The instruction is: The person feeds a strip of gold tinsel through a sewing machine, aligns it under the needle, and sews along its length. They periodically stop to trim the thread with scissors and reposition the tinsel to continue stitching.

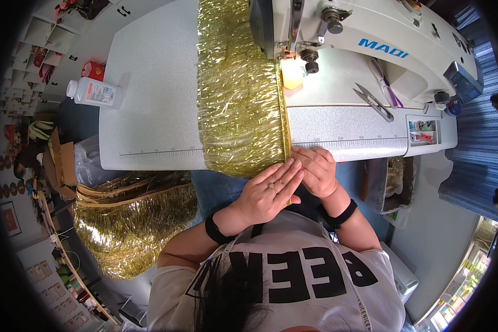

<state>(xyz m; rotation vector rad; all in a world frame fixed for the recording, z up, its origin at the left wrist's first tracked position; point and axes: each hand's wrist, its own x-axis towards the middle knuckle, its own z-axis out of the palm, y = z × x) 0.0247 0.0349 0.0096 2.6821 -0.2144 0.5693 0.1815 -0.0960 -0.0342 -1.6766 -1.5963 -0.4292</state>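
A wide length of gold metallic fringe trim point(240, 103) runs down the sewing table, its narrow woven header band point(285, 112) along the right side. The band's upper end lies under the needle area of a MAQI sewing machine point(382, 37). At the table's front edge my left hand point(267, 191) holds the band, fingers laid flat across it and thumb below. My right hand point(317, 172) is against the same band from the right, its fingers bent and partly behind my left fingertips. Its thumb is hidden. The band's end shows just beneath my left hand.
Thread snips point(373, 102) and a purple-and-white tool point(386, 85) lie right of the needle. A white bottle point(95, 92) rests at the table's left edge. More gold fringe point(137, 224) hangs in a pile at lower left. A small parts tray point(423, 130) sits at right.
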